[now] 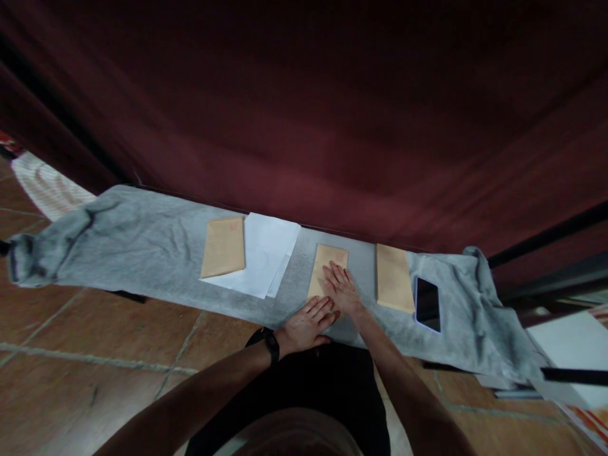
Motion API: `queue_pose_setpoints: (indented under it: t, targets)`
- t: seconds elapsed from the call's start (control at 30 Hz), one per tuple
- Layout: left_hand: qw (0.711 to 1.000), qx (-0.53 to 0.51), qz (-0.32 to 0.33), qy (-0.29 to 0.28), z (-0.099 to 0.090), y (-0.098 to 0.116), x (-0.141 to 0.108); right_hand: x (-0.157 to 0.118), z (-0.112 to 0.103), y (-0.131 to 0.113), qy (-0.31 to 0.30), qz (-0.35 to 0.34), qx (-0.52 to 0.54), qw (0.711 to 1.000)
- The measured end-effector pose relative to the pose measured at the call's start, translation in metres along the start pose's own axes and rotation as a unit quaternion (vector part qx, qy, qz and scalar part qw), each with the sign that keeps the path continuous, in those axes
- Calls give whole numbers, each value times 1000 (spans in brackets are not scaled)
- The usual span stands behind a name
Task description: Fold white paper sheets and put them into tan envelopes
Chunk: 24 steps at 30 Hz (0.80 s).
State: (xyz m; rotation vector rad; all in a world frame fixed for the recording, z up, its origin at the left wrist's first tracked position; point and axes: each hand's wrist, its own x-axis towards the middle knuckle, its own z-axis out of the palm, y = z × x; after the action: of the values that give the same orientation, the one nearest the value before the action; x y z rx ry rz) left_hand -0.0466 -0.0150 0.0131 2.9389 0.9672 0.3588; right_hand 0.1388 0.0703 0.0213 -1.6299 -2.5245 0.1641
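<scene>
A tan paper envelope (323, 259) lies in front of me on a narrow surface covered with grey cloth (161, 253). My right hand (341, 286) rests flat on its right side, fingers stretched out. Over the envelope's near end lies my left hand (306, 324), fingers extended, with a dark band on the wrist. Both palms hide part of the envelope. To the right is another tan envelope (394, 278). A third tan envelope (224, 247) sits at the left, partly on top of white paper sheets (268, 253).
A phone (428, 304) with a pale purple edge lies right of the right-hand envelope. Dark red fabric (304, 126) hangs along the far edge. The cloth is bunched at both ends. Brown floor tiles (118, 329) show below, and a white panel (574, 348) stands at far right.
</scene>
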Motion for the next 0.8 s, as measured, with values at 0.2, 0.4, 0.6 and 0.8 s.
queue_pose_setpoints:
  t: [0.2,0.4,0.6,0.8]
  targets:
    - [1000,-12,3,-1,-4,0,1,39,-2,2,5,27,-18,999]
    - [1000,-11,0,0,-7,0,2,53,9,5,26,40,-7,999]
    - [1000,-23,2,7,-6,-3,2,49,10,5,26,15,-2,1000]
    - [999,-31,-2,9,-8,-4,3,46,9,-3,15,-31,11,999]
